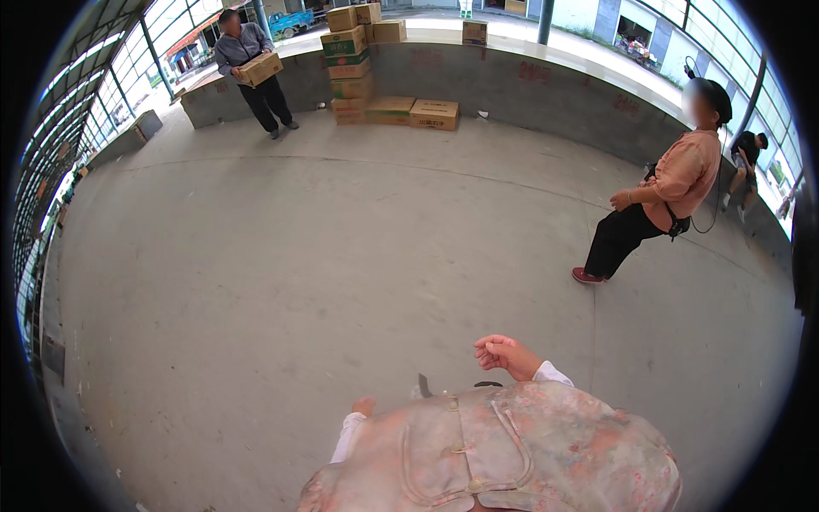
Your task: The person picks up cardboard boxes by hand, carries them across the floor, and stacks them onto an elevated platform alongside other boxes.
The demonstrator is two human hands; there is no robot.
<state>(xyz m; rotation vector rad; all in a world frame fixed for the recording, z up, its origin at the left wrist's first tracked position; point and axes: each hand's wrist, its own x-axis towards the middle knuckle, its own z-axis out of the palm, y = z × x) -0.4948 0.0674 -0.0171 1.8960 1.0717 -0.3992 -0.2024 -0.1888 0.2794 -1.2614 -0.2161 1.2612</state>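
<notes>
My right hand [507, 357] is raised in front of my floral jacket [461, 448], its fingers loosely curled and slightly apart with nothing in them. At my left side, my left hand [364, 406] shows only in part beyond the white cuff; its fingers are hidden. Bare concrete floor [333, 256] lies below both hands, and neither hand touches any object that I can see. Farther ahead, a stack of cardboard cartons [350, 88] stands against a low concrete wall [505, 83]. Two wide cartons [434, 114] rest on the floor beside its base.
A person in grey [246, 57] holds a carton [260, 69] left of the stack. To the right, a person in an orange top [688, 166] stands side-on, a cable behind them. Another person [746, 157] sits by the wall. One carton [475, 32] stands on the wall's ledge.
</notes>
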